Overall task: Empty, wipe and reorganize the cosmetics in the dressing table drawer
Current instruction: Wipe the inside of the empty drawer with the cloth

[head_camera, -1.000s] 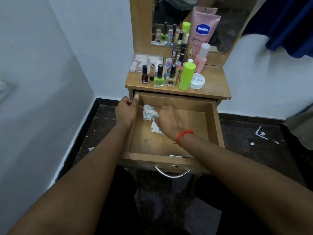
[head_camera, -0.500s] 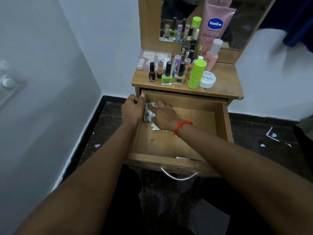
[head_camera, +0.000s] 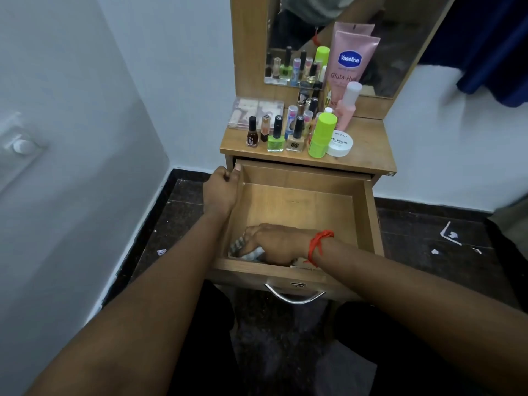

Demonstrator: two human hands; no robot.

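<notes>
1. Head view: the wad of tissue (head_camera: 243, 247) is clutched in the right hand (head_camera: 275, 242) and pressed into the near-left corner of the drawer (head_camera: 369, 212), at lower centre of the frame. Half a second ago it was held at the far-left corner.
2. The drawer's left wall is still clasped by the left hand (head_camera: 221, 190), thumb over the rim.
3. The cosmetics (head_camera: 297, 132) are kept on the table top (head_camera: 370, 151), at upper centre. Wiping is judged well advanced, and restocking not yet begun.
</notes>
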